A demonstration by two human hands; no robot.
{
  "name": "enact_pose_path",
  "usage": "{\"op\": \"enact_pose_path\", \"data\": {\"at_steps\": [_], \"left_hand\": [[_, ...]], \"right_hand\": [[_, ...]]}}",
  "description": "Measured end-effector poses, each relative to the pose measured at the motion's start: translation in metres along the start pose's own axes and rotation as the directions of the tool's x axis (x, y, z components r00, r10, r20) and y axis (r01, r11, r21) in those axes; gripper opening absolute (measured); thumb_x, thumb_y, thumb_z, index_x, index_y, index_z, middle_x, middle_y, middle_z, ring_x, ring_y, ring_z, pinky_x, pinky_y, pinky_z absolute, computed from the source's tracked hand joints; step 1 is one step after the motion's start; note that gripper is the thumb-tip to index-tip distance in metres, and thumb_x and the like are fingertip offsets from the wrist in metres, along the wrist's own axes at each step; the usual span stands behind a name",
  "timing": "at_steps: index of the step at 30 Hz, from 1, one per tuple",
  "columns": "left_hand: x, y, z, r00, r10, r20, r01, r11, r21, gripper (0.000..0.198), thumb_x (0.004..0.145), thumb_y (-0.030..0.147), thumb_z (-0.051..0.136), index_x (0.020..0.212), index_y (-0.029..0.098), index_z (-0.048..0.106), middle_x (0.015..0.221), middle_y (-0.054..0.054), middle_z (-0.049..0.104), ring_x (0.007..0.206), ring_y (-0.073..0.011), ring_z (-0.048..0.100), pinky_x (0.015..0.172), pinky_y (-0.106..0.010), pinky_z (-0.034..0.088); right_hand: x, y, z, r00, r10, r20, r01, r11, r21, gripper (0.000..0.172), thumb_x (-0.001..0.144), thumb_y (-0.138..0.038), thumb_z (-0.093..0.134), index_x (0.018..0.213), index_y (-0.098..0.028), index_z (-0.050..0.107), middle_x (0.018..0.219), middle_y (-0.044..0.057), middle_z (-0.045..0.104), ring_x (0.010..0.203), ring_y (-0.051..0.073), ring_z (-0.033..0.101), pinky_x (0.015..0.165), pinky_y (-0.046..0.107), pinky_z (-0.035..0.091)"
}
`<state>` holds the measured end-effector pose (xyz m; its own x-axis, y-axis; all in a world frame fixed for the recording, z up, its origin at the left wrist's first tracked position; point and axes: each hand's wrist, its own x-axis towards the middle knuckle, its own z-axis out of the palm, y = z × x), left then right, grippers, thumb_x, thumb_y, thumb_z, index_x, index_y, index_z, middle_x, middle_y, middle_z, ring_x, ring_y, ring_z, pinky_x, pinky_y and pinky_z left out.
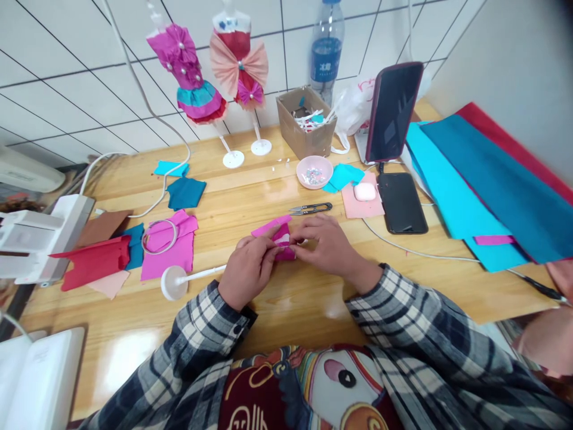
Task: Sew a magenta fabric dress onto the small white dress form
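Observation:
My left hand (248, 269) and my right hand (329, 246) meet at the middle of the wooden table (277, 304), both pinching a small folded piece of magenta fabric (275, 230) between their fingertips. A bit of white shows inside the fold. A white mannequin stand (179, 280) lies on its side just left of my left hand. Small thread snips (311, 208) lie right behind the fabric.
Two dressed mini mannequins (192, 83) (239, 65) stand at the back with a cardboard box (304, 122), water bottle (326, 51) and pink bead bowl (314, 172). A propped phone (394, 110), flat phone (401, 203), teal fabric sheets (487, 185) lie right; fabric scraps (172, 248) left.

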<state>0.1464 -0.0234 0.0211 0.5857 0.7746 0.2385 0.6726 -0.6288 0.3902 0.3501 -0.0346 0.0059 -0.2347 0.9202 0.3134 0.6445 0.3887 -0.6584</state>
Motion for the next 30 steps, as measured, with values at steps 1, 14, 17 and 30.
{"op": "enact_pose_path", "data": {"at_steps": [1,14,17,30], "left_hand": [[0.000,0.000,0.000,1.000,0.018,-0.001,-0.018,1.000,0.013,0.010,0.093,0.022,0.049,0.092,0.019,0.059,0.122,-0.010,0.068,0.092,-0.0206,0.066,0.085,-0.038,0.051],[-0.003,0.003,0.005,0.996,0.042,-0.074,-0.042,0.999,-0.007,0.046,0.089,0.028,0.060,0.133,0.022,0.048,0.129,-0.009,0.064,0.108,-0.0215,0.066,0.087,-0.034,0.057],[-0.002,0.002,0.005,0.990,0.120,-0.073,-0.118,0.992,0.033,0.040,0.092,0.027,0.054,0.132,0.024,0.051,0.139,-0.010,0.055,0.114,-0.0221,0.063,0.089,-0.035,0.057],[0.006,0.011,0.001,0.972,0.169,0.165,-0.205,0.951,0.233,0.025,0.092,0.019,0.049,0.110,0.015,0.066,0.110,-0.013,0.066,0.100,-0.0261,0.064,0.089,-0.041,0.055]], "right_hand": [[0.000,0.002,-0.002,0.999,-0.038,0.025,0.039,0.998,-0.040,0.009,0.082,-0.029,0.067,0.087,-0.025,0.073,0.089,0.001,0.070,0.084,0.019,0.055,0.083,0.036,0.034],[0.000,0.014,-0.002,0.985,-0.083,0.153,0.103,0.986,-0.128,0.014,0.086,-0.026,0.062,0.091,-0.020,0.073,0.089,0.004,0.068,0.084,0.020,0.058,0.077,0.033,0.036],[0.001,0.011,-0.002,0.984,-0.059,0.171,0.086,0.984,-0.154,0.013,0.086,-0.028,0.063,0.090,-0.020,0.073,0.088,0.004,0.068,0.085,0.019,0.058,0.076,0.033,0.033],[0.004,-0.001,-0.007,0.979,-0.093,0.183,0.148,0.939,-0.310,0.019,0.091,-0.028,0.056,0.084,-0.021,0.072,0.084,0.005,0.067,0.086,0.021,0.056,0.076,0.037,0.026]]}}
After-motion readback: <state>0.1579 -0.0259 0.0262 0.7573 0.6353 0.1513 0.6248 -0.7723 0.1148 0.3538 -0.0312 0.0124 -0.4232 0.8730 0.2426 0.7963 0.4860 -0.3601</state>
